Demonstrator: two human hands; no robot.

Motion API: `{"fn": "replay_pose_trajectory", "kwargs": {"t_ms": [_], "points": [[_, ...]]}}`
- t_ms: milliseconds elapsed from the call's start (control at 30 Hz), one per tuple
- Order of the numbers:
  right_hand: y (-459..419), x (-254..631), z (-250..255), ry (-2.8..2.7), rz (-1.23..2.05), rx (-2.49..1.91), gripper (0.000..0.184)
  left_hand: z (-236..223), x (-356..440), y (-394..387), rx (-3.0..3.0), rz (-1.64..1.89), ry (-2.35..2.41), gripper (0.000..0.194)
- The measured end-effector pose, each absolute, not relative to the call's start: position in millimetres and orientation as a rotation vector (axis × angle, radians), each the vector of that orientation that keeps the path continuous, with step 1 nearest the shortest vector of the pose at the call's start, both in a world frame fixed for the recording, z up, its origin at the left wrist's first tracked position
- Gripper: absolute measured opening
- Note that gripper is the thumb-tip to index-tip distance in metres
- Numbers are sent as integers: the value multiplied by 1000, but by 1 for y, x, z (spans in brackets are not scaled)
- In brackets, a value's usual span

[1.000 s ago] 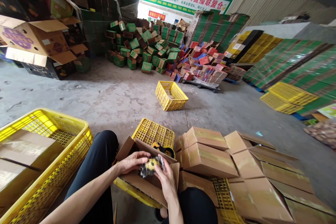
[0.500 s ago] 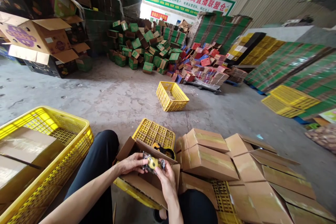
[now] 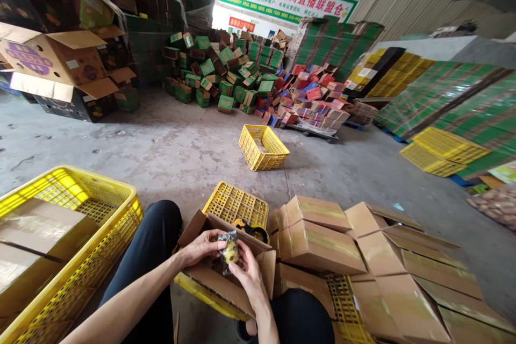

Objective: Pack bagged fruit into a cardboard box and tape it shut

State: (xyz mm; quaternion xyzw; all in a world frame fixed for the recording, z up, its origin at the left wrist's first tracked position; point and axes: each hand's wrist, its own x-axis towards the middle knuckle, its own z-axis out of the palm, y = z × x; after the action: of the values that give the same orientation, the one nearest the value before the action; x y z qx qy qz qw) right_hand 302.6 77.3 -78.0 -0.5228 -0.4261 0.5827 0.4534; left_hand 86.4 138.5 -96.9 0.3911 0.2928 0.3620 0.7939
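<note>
Between my two hands is a small plastic-wrapped yellow item (image 3: 231, 252) with dark patches; its exact kind is unclear. My left hand (image 3: 204, 247) pinches the upper end of the wrapper with thumb and fingers. Around the lower right side close the fingers of my right hand (image 3: 246, 269). Both hands are above an open cardboard box (image 3: 226, 286), whose inside is mostly hidden by them. The box rests on a yellow crate between my knees. Just behind it, a yellow-and-black object (image 3: 253, 230), perhaps a tape dispenser, lies on an upturned yellow crate (image 3: 230, 201).
Taped cardboard boxes (image 3: 322, 242) are stacked at my right. On the left stands a large yellow crate (image 3: 116, 215) with a carton (image 3: 44, 231) inside. A smaller yellow crate (image 3: 264, 153) sits ahead on the floor. Farther back are heaped green boxes (image 3: 207, 67) and red boxes (image 3: 314, 94).
The wrapped item has turned from lying roughly crosswise to more upright between my hands. My right hand has shifted slightly, and the view has moved a little.
</note>
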Motion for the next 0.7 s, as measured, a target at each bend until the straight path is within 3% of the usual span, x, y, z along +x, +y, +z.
{"fn": "replay_pose_trajectory", "kwargs": {"t_ms": [433,700], "points": [[85,301,-113,-828,1386,-1365,86,-97,85,139,727,748,585,51],[84,304,-116,-895,1373,-1410,86,-99,86,135,764,622,493,73]]}}
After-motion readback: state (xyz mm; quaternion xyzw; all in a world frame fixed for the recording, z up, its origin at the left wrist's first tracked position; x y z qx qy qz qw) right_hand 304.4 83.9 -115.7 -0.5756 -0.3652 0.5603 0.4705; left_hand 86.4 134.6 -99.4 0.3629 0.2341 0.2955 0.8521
